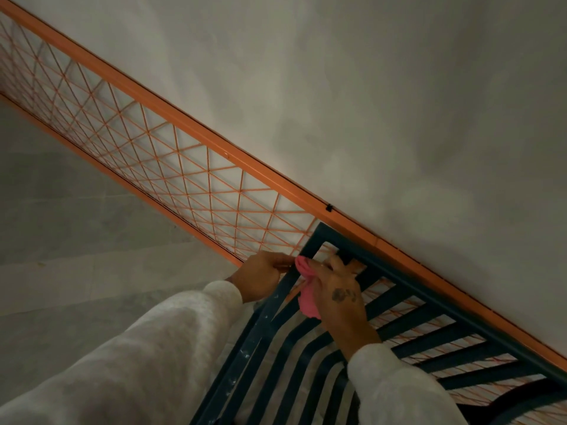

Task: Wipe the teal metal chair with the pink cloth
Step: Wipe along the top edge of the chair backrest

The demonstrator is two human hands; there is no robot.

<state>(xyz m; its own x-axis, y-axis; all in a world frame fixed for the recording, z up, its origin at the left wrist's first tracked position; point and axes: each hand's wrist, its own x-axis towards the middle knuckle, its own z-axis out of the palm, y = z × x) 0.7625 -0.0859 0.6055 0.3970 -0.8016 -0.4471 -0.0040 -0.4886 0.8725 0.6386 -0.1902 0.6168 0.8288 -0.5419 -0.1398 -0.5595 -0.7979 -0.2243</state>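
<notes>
The teal metal chair [435, 305], a slatted frame with white paint specks, fills the lower right of the head view. Its corner points up toward an orange railing. The pink cloth [306, 297] is bunched against the chair's left frame bar near that corner. My right hand [340, 294] presses on the cloth, fingers curled around it and over a slat. My left hand [265, 276] is closed around the same frame bar just left of the cloth, and its fingertips touch the cloth's upper end. Both arms wear pale fuzzy sleeves.
An orange metal railing [190, 130] with diamond wire mesh runs diagonally from upper left to lower right, right behind the chair. Beyond it rises a plain grey wall [368, 87]. Grey floor tiles [61, 225] lie at the left.
</notes>
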